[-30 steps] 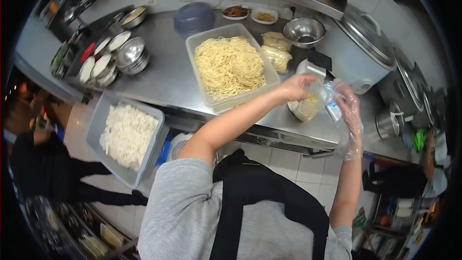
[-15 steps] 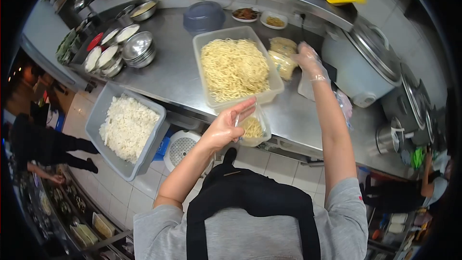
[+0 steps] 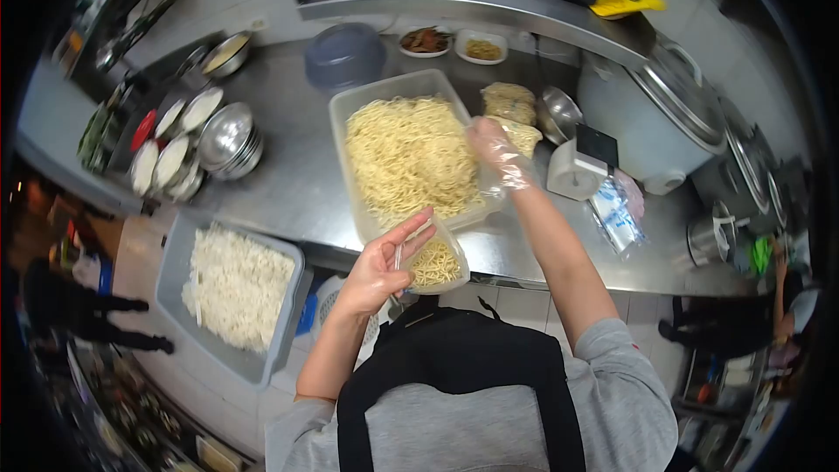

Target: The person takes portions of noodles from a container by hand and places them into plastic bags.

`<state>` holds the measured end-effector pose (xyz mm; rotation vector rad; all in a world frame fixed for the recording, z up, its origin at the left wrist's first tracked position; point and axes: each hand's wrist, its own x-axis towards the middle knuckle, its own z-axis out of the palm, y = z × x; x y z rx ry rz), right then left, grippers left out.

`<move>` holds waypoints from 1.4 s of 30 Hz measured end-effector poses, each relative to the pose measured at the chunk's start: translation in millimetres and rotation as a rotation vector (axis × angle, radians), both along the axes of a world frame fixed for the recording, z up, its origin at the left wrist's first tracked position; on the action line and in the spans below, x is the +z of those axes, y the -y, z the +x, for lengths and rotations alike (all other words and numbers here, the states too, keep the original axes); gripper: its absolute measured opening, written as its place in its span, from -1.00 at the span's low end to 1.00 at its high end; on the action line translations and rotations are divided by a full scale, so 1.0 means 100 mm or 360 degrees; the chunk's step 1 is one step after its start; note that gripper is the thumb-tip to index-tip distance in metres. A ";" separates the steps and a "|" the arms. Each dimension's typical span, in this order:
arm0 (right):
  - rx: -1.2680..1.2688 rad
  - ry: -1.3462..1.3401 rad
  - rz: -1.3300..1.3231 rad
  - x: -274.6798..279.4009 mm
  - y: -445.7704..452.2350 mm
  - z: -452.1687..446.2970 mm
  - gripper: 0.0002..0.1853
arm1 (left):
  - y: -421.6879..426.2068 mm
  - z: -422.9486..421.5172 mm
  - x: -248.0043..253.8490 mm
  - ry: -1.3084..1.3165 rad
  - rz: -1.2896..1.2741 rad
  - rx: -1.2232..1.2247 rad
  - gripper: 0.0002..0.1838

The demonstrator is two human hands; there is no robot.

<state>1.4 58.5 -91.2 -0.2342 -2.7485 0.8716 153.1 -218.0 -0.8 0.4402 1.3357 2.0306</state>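
My left hand [image 3: 377, 264] holds a small translucent plastic container [image 3: 464, 275] of noodles, thumb at its near side and fingers stretched along its edge. This container is just in front of a large translucent tub [image 3: 348, 177] heaped with pale yellow noodles [image 3: 406, 153]. At the tub's right edge is my right hand [image 3: 500, 156], in a clear plastic glove, its fingers curled downward and mostly hidden; what they hold, if anything, does not show. Bagged noodles [image 3: 509, 103] lie just beyond that hand. To its right stands a white scale [image 3: 575, 170] with a dark top.
A grey bin [image 3: 284, 358] of white rice stands at the left by the counter [image 3: 293, 201]. Metal bowls [image 3: 229, 135], a blue-grey lid [image 3: 344, 54] and small dishes [image 3: 481, 47] sit farther back. Large cookers [image 3: 647, 114] line the right. Other people are at both sides.
My right hand has moved left from above the scale to the tub's right edge, uncovering the scale and a metal bowl. My left hand and the small container have shifted slightly left.
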 end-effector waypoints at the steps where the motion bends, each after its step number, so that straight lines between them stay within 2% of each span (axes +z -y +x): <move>1: 0.0022 0.0073 -0.0003 0.03 -0.01 -0.01 -0.70 | -0.04 -0.05 0.02 -0.0003 -0.0007 -0.0070 -0.15; 2: -0.0047 0.0070 -0.0009 0.09 -0.08 -0.02 -0.70 | -0.07 -0.11 0.03 -0.0006 0.0010 -0.0105 -0.15; 4: -0.0154 -0.0393 0.0240 0.24 -0.30 -0.08 -0.70 | -0.15 -0.21 0.09 -0.0039 -0.0018 -0.0203 -0.15; 5: -0.0545 -0.0813 0.0685 0.23 -0.44 -0.17 -0.74 | -0.18 -0.26 0.06 -0.0050 -0.0004 -0.0303 -0.15; 7: -0.0562 0.0154 0.0792 0.32 -0.78 -0.17 -0.79 | -0.27 -0.31 -0.04 -0.0045 -0.0019 -0.0373 -0.16; 8: -0.0762 0.0086 0.1092 0.00 -0.99 -0.31 -0.75 | -0.35 -0.33 -0.04 -0.0018 -0.0047 -0.0413 -0.16; 9: -0.0707 0.0352 0.0870 0.12 -1.00 -0.21 -0.74 | -0.42 -0.32 -0.05 0.0010 -0.0086 -0.0449 -0.16; 10: -0.0766 0.0380 0.0625 0.20 -0.98 -0.14 -0.72 | -0.49 -0.33 -0.08 -0.0015 -0.0098 -0.0477 -0.16; 11: -0.0739 0.0669 0.0658 0.39 -0.91 -0.11 -0.71 | -0.52 -0.35 -0.08 -0.0028 -0.0080 -0.0607 -0.16; 12: -0.0881 0.0548 0.0526 0.60 -0.79 0.03 -0.72 | -0.56 -0.37 -0.08 0.0006 -0.0079 -0.0581 -0.16; 14: -0.0787 0.0099 0.0605 0.29 -1.05 -0.19 -0.78 | -0.64 -0.38 -0.05 0.0022 -0.0096 -0.0546 -0.16; 18: -0.1027 0.0052 0.0395 0.62 -1.15 -0.06 -0.83 | -0.80 -0.40 -0.05 0.0060 -0.0062 -0.0649 -0.16; 20: -0.1007 -0.0278 0.0174 0.89 -1.07 0.11 -0.84 | -0.90 -0.40 -0.07 0.0047 -0.0043 -0.0710 -0.15; 21: -0.1008 -0.0275 0.0175 0.92 -1.12 0.16 -0.84 | -0.96 -0.39 -0.09 0.0031 -0.0037 -0.0741 -0.15; 23: -0.0889 -0.0580 -0.0109 0.99 -1.16 0.15 -0.83 | -1.03 -0.37 -0.13 0.0040 -0.0036 -0.0730 -0.15; 25: -0.0517 -0.0853 -0.0225 1.10 -1.18 0.41 -0.85 | -1.07 -0.35 -0.10 -0.0038 -0.0010 -0.0843 -0.15; 27: -0.0370 -0.0826 -0.0385 1.36 -1.09 0.72 -0.84 | -1.10 -0.34 -0.15 -0.0068 0.0008 -0.0793 -0.16; 29: -0.0093 -0.0951 -0.0178 1.48 -1.13 1.00 -0.84 | -1.13 -0.33 -0.16 -0.0021 0.0062 -0.0864 -0.16; 32: -0.0098 -0.0857 0.0001 1.68 -1.15 1.27 -0.84 | -1.15 -0.30 -0.14 -0.0003 0.0063 -0.0827 -0.16; 35: -0.0103 -0.0991 0.0214 1.67 -1.29 1.39 -0.88 | -1.17 -0.27 -0.15 -0.0002 0.0081 -0.0819 -0.15; 37: -0.0081 -0.1393 0.0860 1.48 -1.38 1.43 -0.91 | -1.15 -0.25 -0.15 0.0002 0.0083 -0.0783 -0.15; 40: -0.0098 -0.1266 0.1036 1.06 -1.44 1.54 -0.83 | -1.14 -0.22 -0.17 0.0019 0.0121 -0.0752 -0.13; 42: -0.0046 -0.1239 0.1012 0.90 -1.44 1.61 -0.81 | -1.14 -0.21 -0.18 -0.0004 0.0099 -0.0734 -0.13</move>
